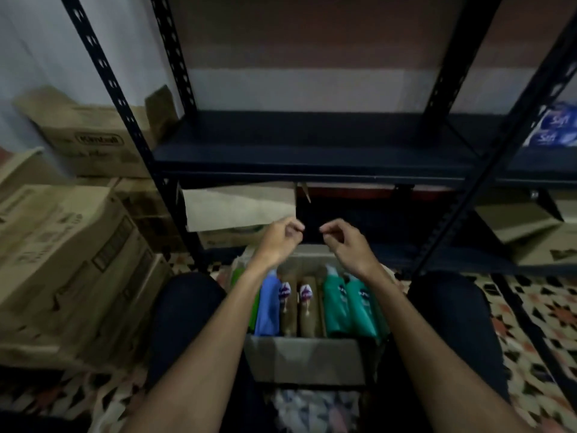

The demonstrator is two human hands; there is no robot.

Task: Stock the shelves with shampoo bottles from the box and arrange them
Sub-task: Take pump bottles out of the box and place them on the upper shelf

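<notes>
1. Currently both hands hold nothing: left hand (278, 242) and right hand (346, 245) hover side by side, fingers loosely curled, above the far end of the box (306, 360).
2. Shampoo bottles lie flat in the box, packed side by side, below the hands and nearer the body.
3. Long axes run away from the person, toward the shelf (312, 151); caps look to be at the far end.
4. Blue bottle (268, 304) lies under the left wrist, teal bottles (349, 307) under the right, brown pair (307, 307) between.
5. Likely move: drop straight down, grip across a bottle's width.
</notes>
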